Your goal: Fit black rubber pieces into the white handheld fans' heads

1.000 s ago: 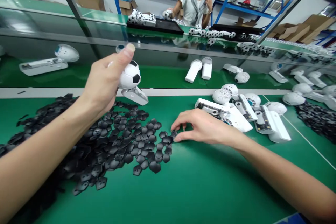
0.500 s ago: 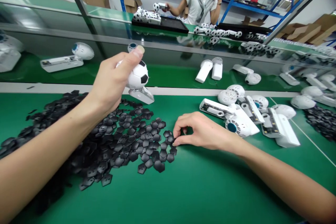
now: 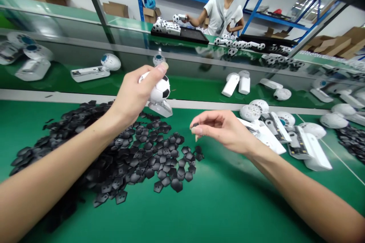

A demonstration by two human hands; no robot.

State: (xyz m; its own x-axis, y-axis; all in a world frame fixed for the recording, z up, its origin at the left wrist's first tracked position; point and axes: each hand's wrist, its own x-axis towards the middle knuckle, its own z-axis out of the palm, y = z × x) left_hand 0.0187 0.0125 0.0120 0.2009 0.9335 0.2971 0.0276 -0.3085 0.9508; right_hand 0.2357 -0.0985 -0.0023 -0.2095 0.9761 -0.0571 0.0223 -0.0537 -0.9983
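Observation:
My left hand (image 3: 139,89) is closed around a white soccer-ball-shaped device (image 3: 160,90), which has black pentagon patches and a white base below. Its far side is hidden by my fingers and palm. Between the thumb and fingertips of my right hand (image 3: 221,127) is a small black pentagon piece (image 3: 195,125), lifted above the green table. Below and to the left spreads a big heap of loose black pentagon pieces (image 3: 137,159), partly covered by my left forearm.
Several white ball-headed devices (image 3: 309,140) lie to the right of my right hand. A raised ledge (image 3: 188,87) behind holds more of them. Across the glass, a person (image 3: 224,15) holds a patterned ball device beside a black tray (image 3: 194,36). Another black heap (image 3: 350,136) lies far right.
My right hand has risen from the edge of the heap with a black pentagon piece pinched in it. My left hand still holds the ball device. The whole view has shifted slightly.

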